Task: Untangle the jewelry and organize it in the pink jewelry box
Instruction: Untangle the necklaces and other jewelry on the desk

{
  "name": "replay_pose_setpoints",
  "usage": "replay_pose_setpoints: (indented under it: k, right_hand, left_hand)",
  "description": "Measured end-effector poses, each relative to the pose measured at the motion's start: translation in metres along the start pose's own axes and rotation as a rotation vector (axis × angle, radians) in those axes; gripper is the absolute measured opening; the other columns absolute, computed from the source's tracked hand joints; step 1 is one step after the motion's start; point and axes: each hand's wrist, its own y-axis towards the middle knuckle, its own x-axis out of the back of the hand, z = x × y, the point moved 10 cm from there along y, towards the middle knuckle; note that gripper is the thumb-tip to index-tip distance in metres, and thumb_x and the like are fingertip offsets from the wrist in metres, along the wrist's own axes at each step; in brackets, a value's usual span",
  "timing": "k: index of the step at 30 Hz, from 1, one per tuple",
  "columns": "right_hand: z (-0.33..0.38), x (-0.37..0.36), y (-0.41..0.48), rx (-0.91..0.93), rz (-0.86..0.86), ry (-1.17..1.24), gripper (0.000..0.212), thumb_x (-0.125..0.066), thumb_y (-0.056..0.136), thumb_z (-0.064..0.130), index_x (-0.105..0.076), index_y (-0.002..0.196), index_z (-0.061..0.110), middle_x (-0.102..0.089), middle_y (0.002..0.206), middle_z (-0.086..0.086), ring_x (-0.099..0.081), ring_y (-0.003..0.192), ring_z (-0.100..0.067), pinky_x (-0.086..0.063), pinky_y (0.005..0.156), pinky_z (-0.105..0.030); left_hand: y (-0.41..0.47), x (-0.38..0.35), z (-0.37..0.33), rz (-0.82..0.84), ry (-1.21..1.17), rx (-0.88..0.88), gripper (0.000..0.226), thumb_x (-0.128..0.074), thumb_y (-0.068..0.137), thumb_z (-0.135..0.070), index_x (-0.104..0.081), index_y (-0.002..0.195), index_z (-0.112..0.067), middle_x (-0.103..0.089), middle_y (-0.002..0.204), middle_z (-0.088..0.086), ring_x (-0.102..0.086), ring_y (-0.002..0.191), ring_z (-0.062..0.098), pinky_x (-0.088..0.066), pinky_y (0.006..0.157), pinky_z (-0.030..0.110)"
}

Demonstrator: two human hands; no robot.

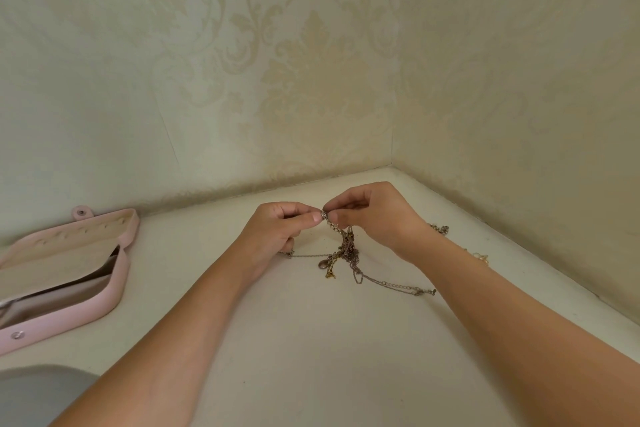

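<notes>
Up against the far corner, where two walls meet at about one o'clock, a cream tabletop (311,357) runs out to both of them. Both walls carry pale damask wallpaper (311,80), beige scrolls on a greenish-cream ground. Over at nine o'clock on the tabletop lies the pink jewelry box (114,291), its lid open and its cream lining showing. A metal snap (17,335) sits on the tab at its near edge and a second snap (81,212) on the tab at the far end. What lies inside I cannot make out. A grey rounded shape (38,395) fills the seven o'clock corner, too blurred to name.

Dead centre, two bare forearms reach in from six o'clock. The left hand (277,229) has thumb and forefinger pressed together on the top of the tangled chains (344,246). Its other fingers are curled under, and a thin chain runs out from beneath them toward the knot. The right hand (377,215) meets it from three o'clock, thumb and forefinger nipping the same top link, so the two hands' fingertips nearly touch. The tangle hangs from that pinch down to the tabletop, silver, gold and dark strands twisted together. A small round pendant (322,264) rests at its seven o'clock, and an extender chain (401,286) trails along the surface toward four o'clock. Behind the right wrist, at two o'clock, another chain (440,228) lies near the wall, and a small gold piece (481,256) sits further along at three o'clock
</notes>
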Motion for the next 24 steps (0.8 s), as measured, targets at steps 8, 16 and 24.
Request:
replay_pose_setpoints:
  k: [8, 16, 24]
  right_hand:
    - [-0.003, -0.007, -0.001, -0.04, 0.057, 0.039, 0.01, -0.068, 0.082, 0.001, -0.069, 0.09, 0.007, -0.065, 0.071, -0.004, -0.061, 0.063, -0.01, -0.053, 0.075, -0.02]
    - [0.005, -0.005, -0.002, 0.035, -0.004, -0.053, 0.008, -0.074, 0.08, 0.018, -0.071, 0.084, 0.011, -0.069, 0.075, 0.0, -0.062, 0.07, -0.007, -0.05, 0.076, -0.02]
    - [0.019, -0.008, -0.005, 0.149, -0.022, -0.286, 0.011, -0.077, 0.075, 0.011, -0.067, 0.075, 0.017, -0.066, 0.072, 0.004, -0.053, 0.06, 0.001, -0.042, 0.058, -0.007]
  left_hand:
    - [0.002, -0.002, -0.001, 0.006, -0.076, -0.035, 0.013, -0.061, 0.09, -0.017, -0.069, 0.08, -0.017, -0.054, 0.067, -0.005, -0.036, 0.054, 0.006, -0.027, 0.045, 0.017]
    - [0.005, 0.001, 0.005, 0.012, -0.139, 0.006, 0.01, -0.066, 0.085, -0.02, -0.073, 0.078, -0.018, -0.047, 0.067, 0.0, -0.034, 0.054, 0.007, -0.025, 0.044, 0.017]
    - [0.004, 0.001, 0.003, 0.002, -0.091, 0.004, 0.007, -0.07, 0.081, -0.016, -0.072, 0.075, -0.015, -0.038, 0.056, -0.007, -0.026, 0.052, 0.008, -0.02, 0.047, 0.021]
